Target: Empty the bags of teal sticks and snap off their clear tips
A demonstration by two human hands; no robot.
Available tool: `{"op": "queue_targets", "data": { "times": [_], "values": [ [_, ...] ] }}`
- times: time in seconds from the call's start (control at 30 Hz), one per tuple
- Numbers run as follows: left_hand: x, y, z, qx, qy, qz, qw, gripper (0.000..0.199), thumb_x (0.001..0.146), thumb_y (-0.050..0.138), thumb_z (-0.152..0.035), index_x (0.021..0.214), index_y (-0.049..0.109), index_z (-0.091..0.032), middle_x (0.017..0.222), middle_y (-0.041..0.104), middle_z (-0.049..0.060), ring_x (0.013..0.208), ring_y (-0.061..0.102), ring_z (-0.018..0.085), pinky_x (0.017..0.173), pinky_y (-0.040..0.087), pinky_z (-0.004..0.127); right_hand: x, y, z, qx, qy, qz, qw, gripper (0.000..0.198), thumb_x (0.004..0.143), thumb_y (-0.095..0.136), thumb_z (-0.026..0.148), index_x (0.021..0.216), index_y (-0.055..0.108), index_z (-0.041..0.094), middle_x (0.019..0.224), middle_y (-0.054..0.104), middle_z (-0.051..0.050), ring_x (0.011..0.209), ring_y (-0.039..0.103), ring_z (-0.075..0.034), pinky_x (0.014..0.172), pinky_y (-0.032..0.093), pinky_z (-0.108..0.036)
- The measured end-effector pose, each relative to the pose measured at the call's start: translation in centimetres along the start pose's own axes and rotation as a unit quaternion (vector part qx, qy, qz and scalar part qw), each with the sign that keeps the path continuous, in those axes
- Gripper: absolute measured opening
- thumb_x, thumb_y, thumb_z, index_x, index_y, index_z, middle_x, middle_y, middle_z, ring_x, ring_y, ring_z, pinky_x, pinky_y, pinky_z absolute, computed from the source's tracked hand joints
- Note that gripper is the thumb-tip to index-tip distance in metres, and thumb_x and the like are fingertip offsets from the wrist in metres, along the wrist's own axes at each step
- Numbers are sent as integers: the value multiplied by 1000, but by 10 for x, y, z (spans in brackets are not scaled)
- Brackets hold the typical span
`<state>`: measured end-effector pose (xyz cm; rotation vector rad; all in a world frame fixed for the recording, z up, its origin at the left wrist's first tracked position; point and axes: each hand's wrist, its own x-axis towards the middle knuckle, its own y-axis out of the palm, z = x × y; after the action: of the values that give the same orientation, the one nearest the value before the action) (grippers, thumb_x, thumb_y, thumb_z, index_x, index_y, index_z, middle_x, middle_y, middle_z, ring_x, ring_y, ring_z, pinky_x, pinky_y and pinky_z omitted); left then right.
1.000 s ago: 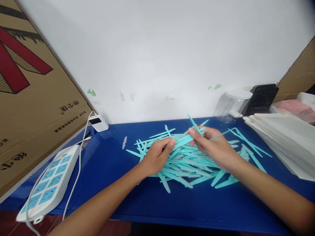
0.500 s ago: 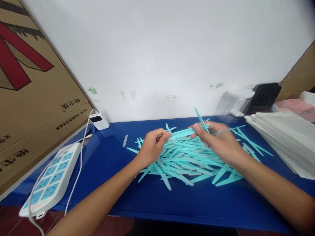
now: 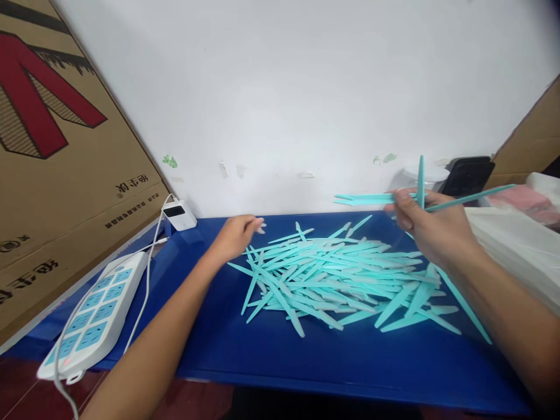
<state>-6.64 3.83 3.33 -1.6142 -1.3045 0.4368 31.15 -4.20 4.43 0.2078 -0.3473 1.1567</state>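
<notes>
Head view of a person's two hands above a table of slender pieces. A white wall (image 3: 280,87) forms the background. Below it extends a blue table (image 3: 245,361), its near edge parallel to the wall. A large cardboard box (image 3: 87,175), printed with red shapes and dark characters, stands at the left. On the middle of the table lies a loose heap of turquoise strips (image 3: 328,286), narrow and tapering, many with pale grey ends, crossing one another at various angles. A stack of white sheets (image 3: 511,245) lies at the right, partly behind the right forearm. At the left is a white power strip (image 3: 94,315) with blue sockets. The right hand (image 3: 409,207), raised beyond the heap's far right, is closed between thumb and fingers on several held strips (image 3: 367,199): some point left, one points upward, one extends rightward. The left hand (image 3: 238,236), just left of the heap, has its thumb and fingertips pinched together on a small pale piece (image 3: 261,228), mostly hidden. A black stand (image 3: 468,175) and a clear, white-lidded jar (image 3: 426,174) are beside the wall at right; a small white device (image 3: 180,216) with a dark screen is at left.
</notes>
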Motion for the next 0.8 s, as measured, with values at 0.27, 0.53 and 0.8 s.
{"op": "queue_targets", "data": {
  "times": [0.27, 0.53, 0.8],
  "values": [
    [3, -39, 74, 203, -163, 190, 947, 46, 96, 55, -55, 76, 79, -21, 85, 80, 10, 73, 70, 23, 69, 45, 29, -16, 15, -2, -70, 82, 93, 990, 53, 80, 84, 64, 95, 80, 13, 61, 54, -1, 58, 36, -11, 53, 25, -30],
    [0, -41, 55, 298, -201, 154, 920, 49, 96, 54, -59, 80, 80, -21, 84, 78, 16, 80, 73, 30, 72, 48, 35, -3, -2, 10, -271, 13, 46, 961, 44, 89, 75, 58, 94, 87, 15, 60, 62, -3, 55, 43, -12, 57, 31, -32],
    [-4, -44, 39, 339, -194, 148, 908, 36, 95, 62, -47, 96, 84, -19, 100, 80, 20, 95, 75, 37, 79, 52, 39, -1, -92, -19, -552, -59, -46, 830, 43, 91, 69, 46, 114, 85, 13, 96, 79, -21, 86, 70, -30, 74, 45, -40]
  ]
}}
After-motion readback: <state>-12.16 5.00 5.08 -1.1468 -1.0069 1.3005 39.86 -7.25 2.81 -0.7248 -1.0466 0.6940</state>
